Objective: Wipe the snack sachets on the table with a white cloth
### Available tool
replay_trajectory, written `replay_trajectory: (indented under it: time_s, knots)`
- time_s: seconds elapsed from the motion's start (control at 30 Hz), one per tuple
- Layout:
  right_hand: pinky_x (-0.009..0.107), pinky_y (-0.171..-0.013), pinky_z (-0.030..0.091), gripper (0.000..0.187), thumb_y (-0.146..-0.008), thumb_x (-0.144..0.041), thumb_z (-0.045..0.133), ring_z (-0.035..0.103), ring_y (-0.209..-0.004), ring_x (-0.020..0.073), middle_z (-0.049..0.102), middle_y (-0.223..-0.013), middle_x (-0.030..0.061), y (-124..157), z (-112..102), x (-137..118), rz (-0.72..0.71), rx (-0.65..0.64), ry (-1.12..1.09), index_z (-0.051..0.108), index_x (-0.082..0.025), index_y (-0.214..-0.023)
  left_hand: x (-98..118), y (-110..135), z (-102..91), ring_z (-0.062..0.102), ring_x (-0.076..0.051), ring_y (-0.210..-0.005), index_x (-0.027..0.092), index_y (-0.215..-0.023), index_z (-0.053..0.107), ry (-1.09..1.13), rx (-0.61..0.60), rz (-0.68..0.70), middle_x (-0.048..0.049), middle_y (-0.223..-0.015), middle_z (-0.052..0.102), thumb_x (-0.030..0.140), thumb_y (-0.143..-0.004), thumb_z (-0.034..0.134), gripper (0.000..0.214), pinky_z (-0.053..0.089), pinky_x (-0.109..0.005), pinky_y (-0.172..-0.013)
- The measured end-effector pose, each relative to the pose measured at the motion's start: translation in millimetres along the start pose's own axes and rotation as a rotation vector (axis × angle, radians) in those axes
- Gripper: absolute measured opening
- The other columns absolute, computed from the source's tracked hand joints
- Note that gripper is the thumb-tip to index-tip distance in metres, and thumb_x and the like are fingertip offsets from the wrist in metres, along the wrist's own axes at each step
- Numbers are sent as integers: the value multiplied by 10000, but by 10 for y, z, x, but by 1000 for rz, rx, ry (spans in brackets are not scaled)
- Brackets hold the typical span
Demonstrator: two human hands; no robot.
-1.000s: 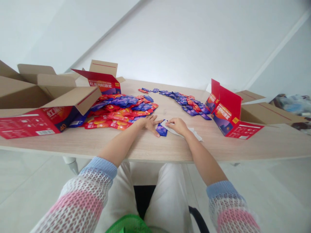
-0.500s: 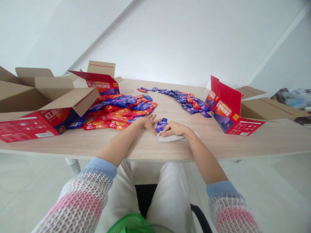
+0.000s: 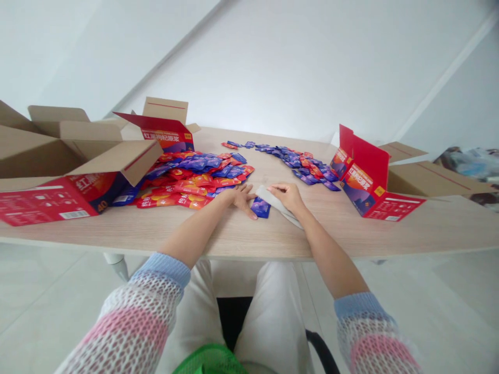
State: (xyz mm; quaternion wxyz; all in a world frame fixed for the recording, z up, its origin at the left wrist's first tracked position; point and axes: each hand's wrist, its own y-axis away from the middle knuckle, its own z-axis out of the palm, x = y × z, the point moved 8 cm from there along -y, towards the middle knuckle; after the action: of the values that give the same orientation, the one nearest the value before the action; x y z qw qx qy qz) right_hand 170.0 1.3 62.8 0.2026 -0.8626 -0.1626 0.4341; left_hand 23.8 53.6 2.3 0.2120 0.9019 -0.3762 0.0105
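My left hand [image 3: 237,199] lies flat on the wooden table [image 3: 234,234], fingers spread, its fingertips on the edge of a blue sachet [image 3: 260,207]. My right hand [image 3: 287,197] is closed on a white cloth [image 3: 273,200], which lies just right of the sachet and trails under my wrist. A heap of red and blue sachets [image 3: 191,176] lies directly behind my left hand.
An open red and brown carton [image 3: 58,171] stands at the left with another carton [image 3: 166,130] behind it. A third open carton [image 3: 374,182] stands at the right. A second scatter of blue sachets [image 3: 300,161] lies at the back. A green basket [image 3: 210,361] is below.
My right hand with the white cloth moved left over the blue sachet, then slid back right, uncovering it. My left hand stayed flat in place.
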Motion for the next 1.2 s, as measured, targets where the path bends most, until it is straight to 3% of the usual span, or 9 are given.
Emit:
replay_trajectory:
  time_s: [0.07,0.1,0.23,0.33,0.6,0.9,1.07,1.2]
  knots:
    - [262,-594,413,427,-801,-523,578,579,-673,170,699,-803,63,-14,-84,120,64,102,79,739,-154,-943,11,20,-8,-153,-360,-1381,356,-1481,91,6,1,-4,-15,-1531,-155,745,-444,685,1258,-27,-547,-1103]
    - [266,-609,419,431,-796,-537,581,587,-691,177,702,-822,63,-17,-74,168,90,94,145,738,-167,-950,19,28,-12,-153,-359,-1381,361,-1480,80,8,1,-4,-12,-1532,-153,744,-442,688,1263,-24,-549,-1103]
    - [304,-743,442,442,-770,-575,604,621,-892,236,695,-1001,77,15,156,253,131,-153,456,715,-254,-1053,36,37,-17,-153,-364,-1380,361,-1480,54,-1,1,-7,-12,-1531,-153,734,-431,699,1286,-20,-559,-1099]
    - [330,-791,448,486,-778,-597,583,622,-964,270,679,-1069,87,66,285,201,124,-280,544,666,-298,-1152,25,24,-9,-149,-364,-1381,361,-1479,40,-6,-1,-13,-19,-1528,-164,728,-430,705,1295,-23,-558,-1098]
    - [281,-826,462,387,-799,-496,609,633,-994,232,688,-1099,19,182,538,-178,-113,-494,342,677,-308,-1130,34,16,-10,-147,-372,-1380,373,-1476,32,-17,-19,5,-10,-1533,-162,719,-431,715,1295,-22,-569,-1093]
    - [284,-872,453,386,-774,-452,635,642,-964,219,696,-1080,14,247,505,-100,-127,-701,87,705,-227,-1079,-14,-56,13,-152,-365,-1381,390,-1468,-9,-53,-30,-4,-3,-1528,-175,727,-450,694,1282,13,-566,-1098]
    - [271,-855,461,366,-767,-393,646,648,-948,210,703,-1061,13,260,502,-117,-111,-717,61,706,-206,-1076,-15,-65,6,-144,-367,-1382,374,-1474,6,-66,-40,-18,-33,-1526,-175,742,-442,685,1289,19,-574,-1093]
    - [264,-835,461,323,-784,-374,635,647,-946,209,711,-1037,25,188,438,-156,-139,-527,91,719,-206,-1047,7,-38,0,-141,-370,-1383,380,-1472,7,-69,-39,-9,-15,-1532,-161,745,-465,668,1260,23,-573,-1095]
